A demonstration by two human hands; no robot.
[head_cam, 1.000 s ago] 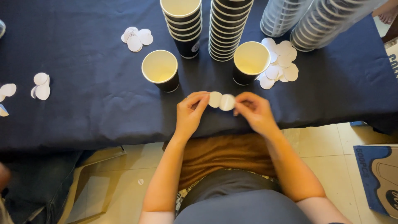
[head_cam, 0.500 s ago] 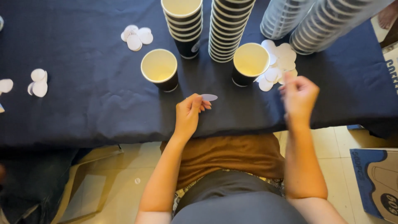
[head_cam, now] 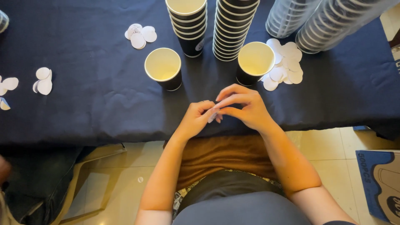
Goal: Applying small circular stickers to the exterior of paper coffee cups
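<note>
Two hands meet at frame centre over a dark navy tablecloth (head_cam: 83, 108), beige tiled floor (head_cam: 121, 187) below. Left to right: loose white paper discs (head_cam: 43, 81) at left edge, open black paper cup (head_cam: 163, 67), left hand (head_cam: 196, 118) and right hand (head_cam: 246, 109) both pinching one small white paper disc (head_cam: 213, 117), second black cup (head_cam: 255, 62), stacked cups (head_cam: 232, 25) behind.

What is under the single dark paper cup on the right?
The dark paper cup with the cream inside stands on the dark blue tablecloth; white paper discs spread from its right side. Whether any lie beneath its base is hidden.
</note>
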